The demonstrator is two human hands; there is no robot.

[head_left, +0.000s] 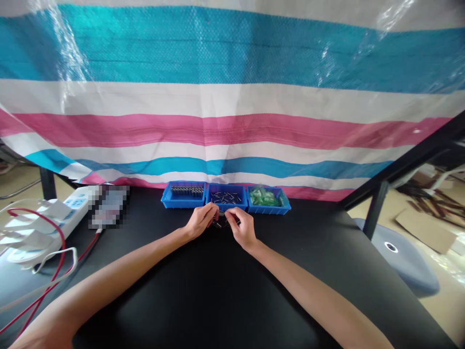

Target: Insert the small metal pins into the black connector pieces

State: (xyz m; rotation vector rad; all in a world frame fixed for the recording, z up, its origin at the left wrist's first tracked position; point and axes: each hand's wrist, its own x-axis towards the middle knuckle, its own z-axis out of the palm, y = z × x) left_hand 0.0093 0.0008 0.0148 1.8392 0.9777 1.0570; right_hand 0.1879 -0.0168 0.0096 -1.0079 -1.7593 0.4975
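Note:
My left hand (202,220) and my right hand (242,227) face each other just in front of the middle blue bin (208,196). The fingertips of both are pinched, close together. A small greyish piece (221,213) shows between them, too small to name; I cannot tell which hand bears it. Beneath the fingers, a few thin metal pieces (217,224) lie on the table, partly hidden. The middle bin holds loose thin metal pins (225,198). In the left bin (183,204), short dark cylinders (187,190) stand in rows. Green plastic packets (267,197) fill the right bin (269,210).
The black table (218,291) backs onto a striped plastic sheet (225,131). On the left lie a white power strip (74,203) with chargers, a red cable (62,232) and a blurred-out device (109,206). A grey stool (399,257) stands beyond the right edge.

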